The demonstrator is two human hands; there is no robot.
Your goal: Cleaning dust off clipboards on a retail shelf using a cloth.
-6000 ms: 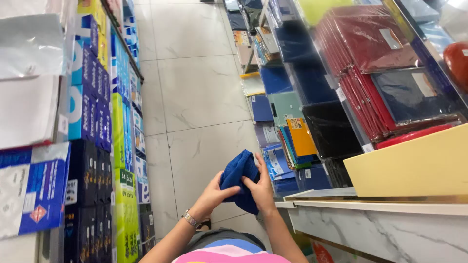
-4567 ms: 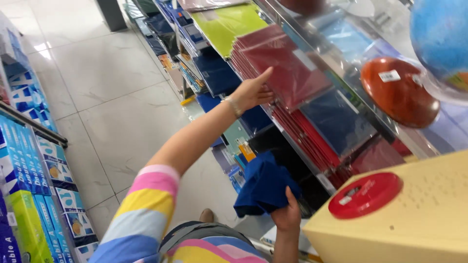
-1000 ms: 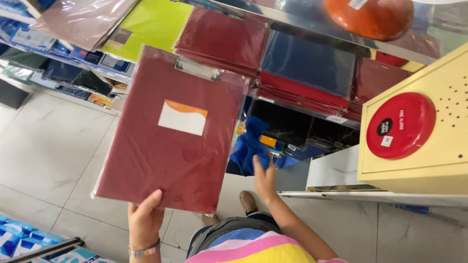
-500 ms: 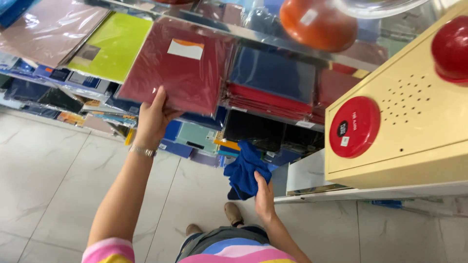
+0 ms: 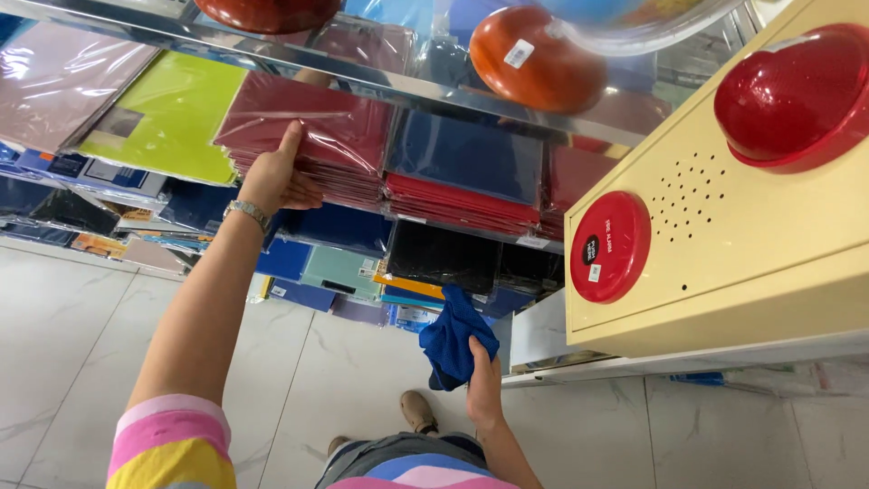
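Where the left arm is stretched up to the shelf, the left hand (image 5: 276, 177) is laid against the front edge of a stack of dark red folders (image 5: 312, 136) wrapped in clear film; the thumb is set on top of the stack and the fingers are curled under its lower edge, so the stack is gripped at its front left corner. A metal watch (image 5: 247, 212) is worn at that wrist. The stack is carried on the sloping shelf just under the metal shelf rail (image 5: 362, 81), between a lime green folder (image 5: 167, 122) on its left and a pile of dark blue folders (image 5: 471, 158) on its right.

Lower down, a crumpled blue cloth (image 5: 455, 337) is clasped in the right hand (image 5: 484, 389), fingers closed round its lower part; it is held in the air in front of the lowest shelves, near the edge of a pale marble counter (image 5: 724, 371).

A cream box (image 5: 724, 244) with a red round alarm disc (image 5: 608, 247) is seen on that counter. An orange ball (image 5: 534, 59) is seen above the rail.
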